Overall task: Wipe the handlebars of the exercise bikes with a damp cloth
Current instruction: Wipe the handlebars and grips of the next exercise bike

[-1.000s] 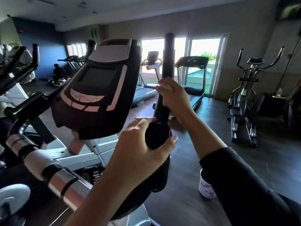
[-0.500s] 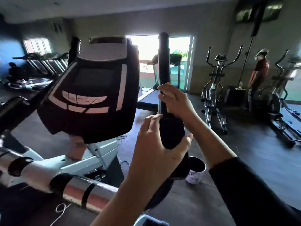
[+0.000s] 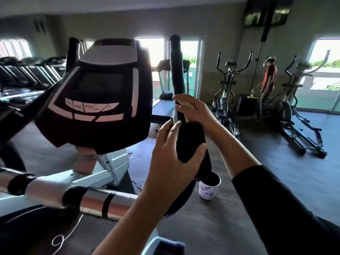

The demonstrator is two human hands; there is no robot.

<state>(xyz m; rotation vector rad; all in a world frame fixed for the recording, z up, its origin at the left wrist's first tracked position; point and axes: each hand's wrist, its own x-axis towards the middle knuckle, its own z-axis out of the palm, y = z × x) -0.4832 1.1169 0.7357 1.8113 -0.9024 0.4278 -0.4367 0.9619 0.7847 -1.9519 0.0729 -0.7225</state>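
Gripping the upright handlebar (image 3: 177,70) of the near exercise bike, both hands are closed around it, one above the other. Right hand (image 3: 193,110): upper position, fingers curled round the bar just below its black foam section, with a sliver of pale yellowish cloth (image 3: 188,105) showing under the fingers; most of the cloth is hidden by the hand. Left hand (image 3: 173,159): lower position, thumb on the right side and fingers on the left, clasping the wider black part of the handlebar. Right forearm comes in from the lower right in a dark sleeve (image 3: 276,208) pushed up past the wrist; left forearm is bare and rises from the bottom edge. Bike console (image 3: 99,94) sits just left of the handlebar, screen dark, tilted. A second upright grip (image 3: 72,50) shows behind the console's left side, so two uprights on this bike. One small cup (image 3: 209,188) stands on the floor (image 3: 276,153) below the hands. Two elliptical trainers (image 3: 228,92) stand at the far right by the wall, with one person in a red top (image 3: 269,78) between them. A row of treadmills (image 3: 29,74) lies at far left; count blurred, cannot tell.
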